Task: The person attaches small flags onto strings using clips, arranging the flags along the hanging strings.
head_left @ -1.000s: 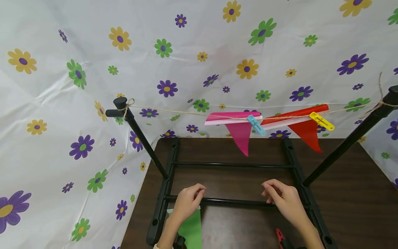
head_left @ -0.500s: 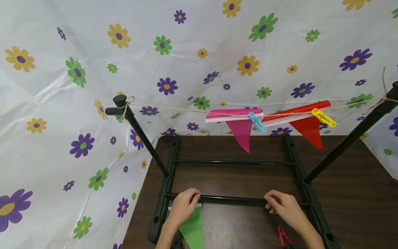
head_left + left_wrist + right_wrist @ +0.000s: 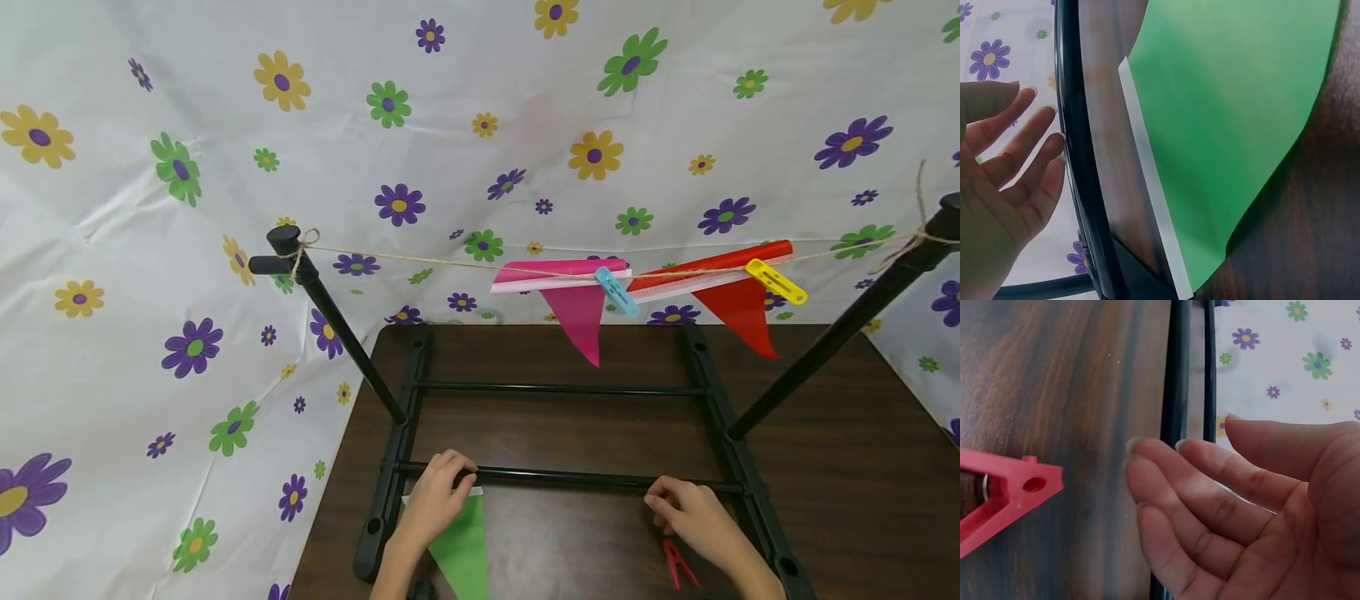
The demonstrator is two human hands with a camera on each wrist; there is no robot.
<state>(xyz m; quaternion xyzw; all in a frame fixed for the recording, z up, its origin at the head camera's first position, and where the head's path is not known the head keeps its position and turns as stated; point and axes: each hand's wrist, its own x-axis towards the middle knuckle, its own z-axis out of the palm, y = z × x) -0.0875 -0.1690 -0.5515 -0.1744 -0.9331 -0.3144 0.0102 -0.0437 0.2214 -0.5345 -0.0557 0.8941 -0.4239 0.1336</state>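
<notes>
My left hand (image 3: 438,497) hovers near the front crossbar, its fingers loosely bent around nothing. Beneath it on the table lies a green triangular pennant (image 3: 467,546) with a white strip along its top edge; the left wrist view shows the pennant (image 3: 1229,125) apart from the fingers. Relaxed and holding nothing, my right hand (image 3: 697,517) is just above a red clothespin (image 3: 677,567). In the right wrist view the clothespin (image 3: 1010,494) lies left of the fingertips, a gap between them.
A twine line (image 3: 435,262) runs between two black posts (image 3: 345,346) of a black frame. A pink pennant (image 3: 577,321) hangs by a blue clothespin (image 3: 617,292), a red pennant (image 3: 738,312) by a yellow one. A flowered white cloth (image 3: 315,208) stands behind the brown table (image 3: 585,542).
Both hands have come lower and nearer the table, the right one toward the red clothespin. More of the green pennant and the clothespin shows. The view has tilted slightly.
</notes>
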